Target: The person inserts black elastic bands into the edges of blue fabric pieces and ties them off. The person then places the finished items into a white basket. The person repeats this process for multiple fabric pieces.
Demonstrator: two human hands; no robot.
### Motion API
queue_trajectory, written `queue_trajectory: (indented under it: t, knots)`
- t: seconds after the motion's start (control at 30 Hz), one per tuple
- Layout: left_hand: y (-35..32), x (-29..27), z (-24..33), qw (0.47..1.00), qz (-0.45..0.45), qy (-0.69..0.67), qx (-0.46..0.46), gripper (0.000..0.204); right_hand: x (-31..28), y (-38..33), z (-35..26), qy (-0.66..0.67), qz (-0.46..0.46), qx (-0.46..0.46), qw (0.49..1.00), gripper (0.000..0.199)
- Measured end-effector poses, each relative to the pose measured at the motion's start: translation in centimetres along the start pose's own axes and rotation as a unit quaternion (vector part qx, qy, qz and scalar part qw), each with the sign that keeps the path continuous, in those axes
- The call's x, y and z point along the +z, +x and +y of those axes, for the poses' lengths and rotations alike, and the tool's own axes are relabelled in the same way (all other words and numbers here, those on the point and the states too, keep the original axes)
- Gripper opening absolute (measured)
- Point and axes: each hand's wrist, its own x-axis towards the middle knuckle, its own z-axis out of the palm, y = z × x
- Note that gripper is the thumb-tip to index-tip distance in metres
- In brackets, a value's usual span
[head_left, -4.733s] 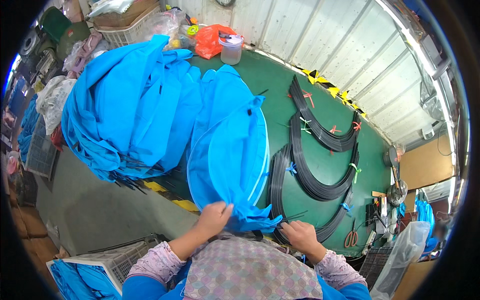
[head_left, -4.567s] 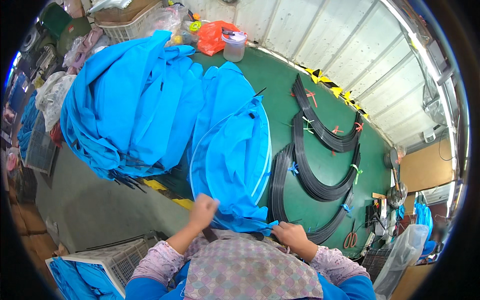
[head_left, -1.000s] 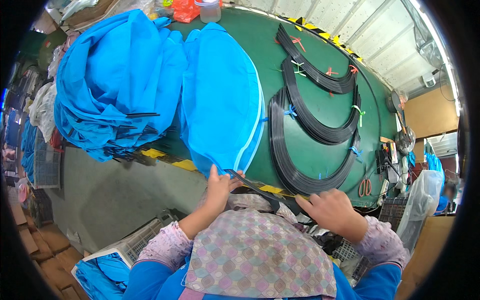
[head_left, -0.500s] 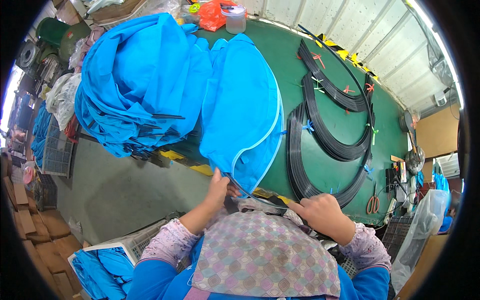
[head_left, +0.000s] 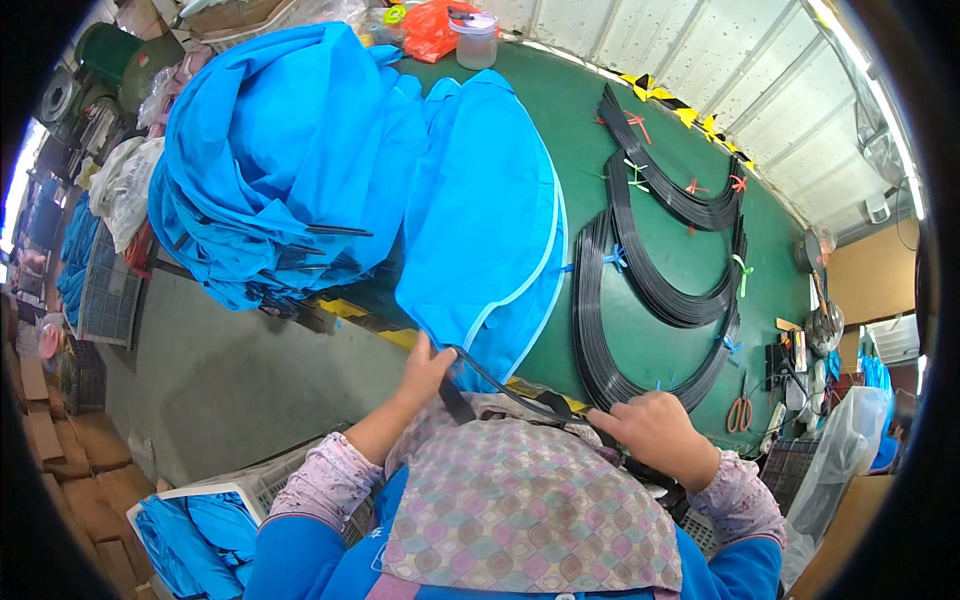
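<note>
Patterned apron [head_left: 530,510] covers the black strip's [head_left: 500,385] lower run, and its far end vanishes under the right hand [head_left: 655,432], closed over it. Left hand [head_left: 428,368] pinches the strip's near end at the blue fabric panel's [head_left: 490,220] edge, over the green table's [head_left: 560,110] front.

Fabric pile [head_left: 270,170] left on table [head_left: 660,340]; strip bundles [head_left: 650,290] right; scissors [head_left: 740,412] beyond.
</note>
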Motion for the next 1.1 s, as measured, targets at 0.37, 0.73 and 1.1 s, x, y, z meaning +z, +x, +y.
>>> queue_trajectory:
  t: [0.37, 0.73, 1.1]
  knots:
    - [-0.9, 7.3, 3.5, 0.990, 0.012, -0.122, -0.074, 0.087, 1.9, 5.3, -1.7, -0.066, 0.098, 0.031, 0.993, 0.026]
    - [3.5, 5.4, 4.9, 0.999, -0.016, 0.030, -0.009, 0.028, 7.4, 13.4, -1.5, 0.016, 0.166, 0.115, 0.979, 0.015]
    - [4.7, 0.2, 7.7, 0.987, 0.142, -0.064, 0.048, 0.035, 4.4, 8.5, 8.7, 0.055, 0.199, 0.064, 0.976, 0.027]
